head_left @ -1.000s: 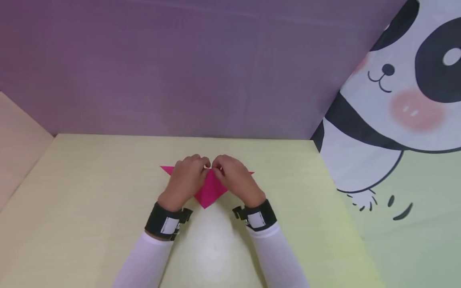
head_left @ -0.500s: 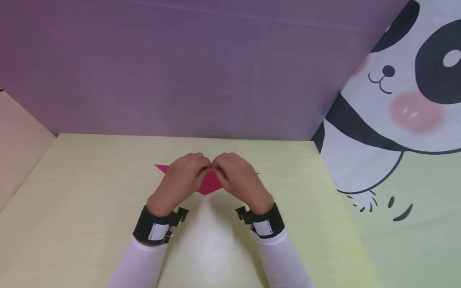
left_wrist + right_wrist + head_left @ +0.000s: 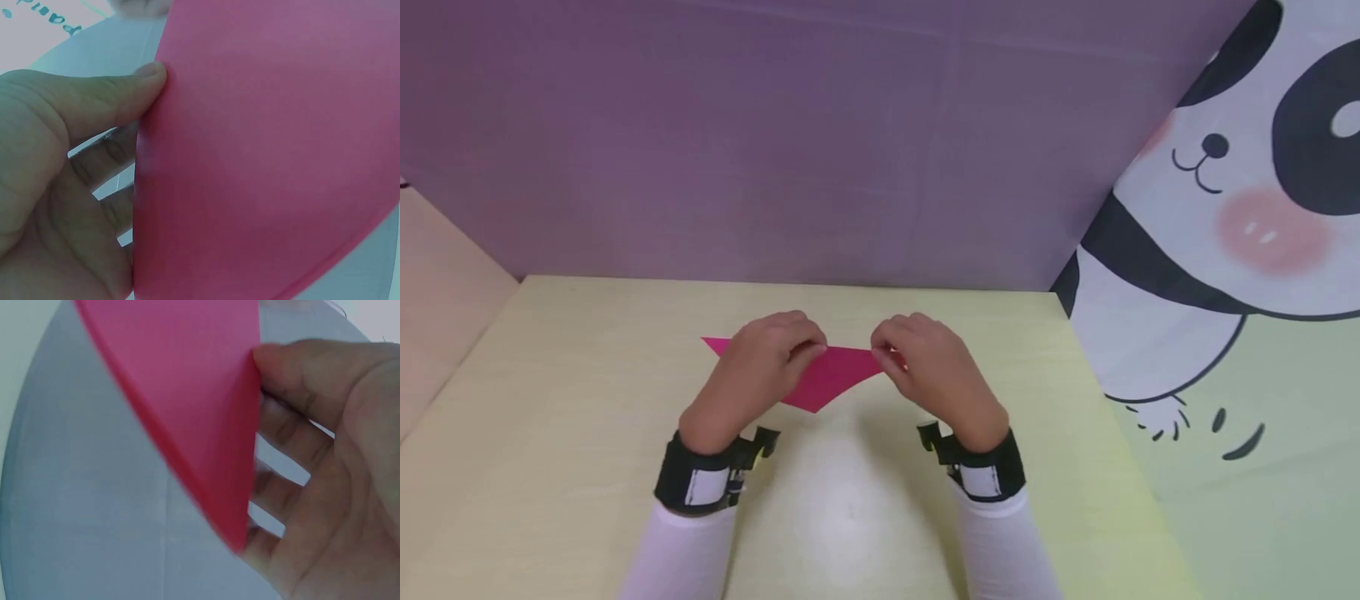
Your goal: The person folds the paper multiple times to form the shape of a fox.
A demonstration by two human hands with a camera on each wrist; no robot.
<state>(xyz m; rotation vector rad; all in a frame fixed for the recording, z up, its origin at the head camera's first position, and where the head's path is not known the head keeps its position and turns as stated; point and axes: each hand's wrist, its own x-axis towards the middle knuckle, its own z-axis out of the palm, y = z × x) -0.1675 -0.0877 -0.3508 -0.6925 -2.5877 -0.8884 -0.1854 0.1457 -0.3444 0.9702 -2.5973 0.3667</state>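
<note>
A bright pink sheet of paper (image 3: 842,371), folded into a triangle, is held up over the table with its long straight edge on top and one corner pointing down toward the person. My left hand (image 3: 756,371) pinches that top edge left of the middle, thumb (image 3: 150,75) on the near face and fingers behind. Farther right, my right hand (image 3: 938,371) pinches the same edge close to the right corner, which it mostly covers in the head view. Two layers show along the slanted edge of the paper (image 3: 181,381) in the right wrist view.
The pale yellow tabletop (image 3: 587,467) lies under both forearms. Behind it rises a purple cloth backdrop (image 3: 775,150). A cartoon panda print (image 3: 1247,225) covers the right side. Black straps (image 3: 700,475) with small cameras are on both wrists.
My hands have slid apart along the top edge from where they met at the middle, the right hand going farther right. The paper's lower corner rose, then dipped slightly.
</note>
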